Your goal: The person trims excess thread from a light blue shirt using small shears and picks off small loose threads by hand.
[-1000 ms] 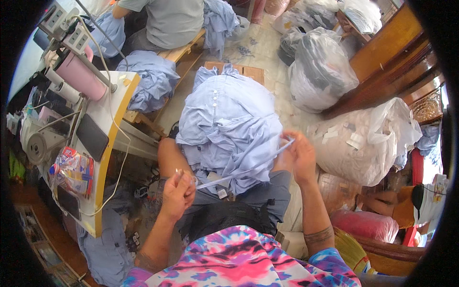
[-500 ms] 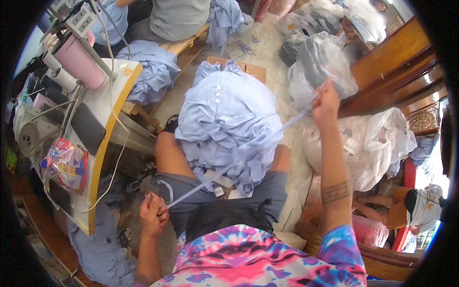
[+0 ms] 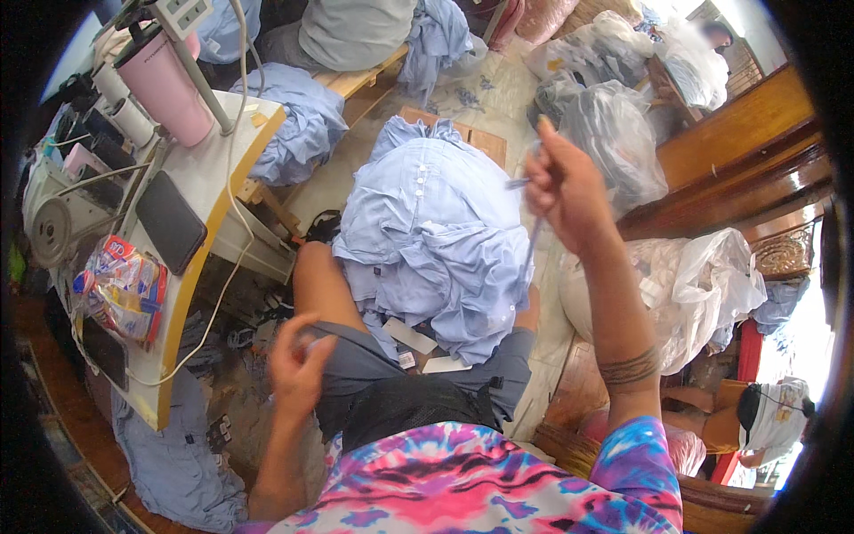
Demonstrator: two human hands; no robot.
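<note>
A pile of light blue shirts (image 3: 436,200), one with a row of white buttons, lies over my lap and in front of me. Above the pile's right side, my right hand (image 3: 567,187) is closed on a narrow light blue fabric strip (image 3: 534,238). One bit of it pokes out to the left of the fingers, and the rest hangs down. My left hand (image 3: 298,365), slightly blurred, hovers by my left thigh with thumb and fingers apart. White tags (image 3: 411,336) lie at the pile's near edge.
On the left, a white table (image 3: 191,233) with a yellow edge carries a dark phone (image 3: 172,222), a pink tumbler (image 3: 165,84) and a colourful packet (image 3: 122,292). Stuffed plastic bags (image 3: 614,133) stand on the right. A person (image 3: 356,34) sits on a bench ahead.
The strip was stretched between both hands; now it hangs from my right hand alone. That hand moved left, while my left hand rose slightly and opened.
</note>
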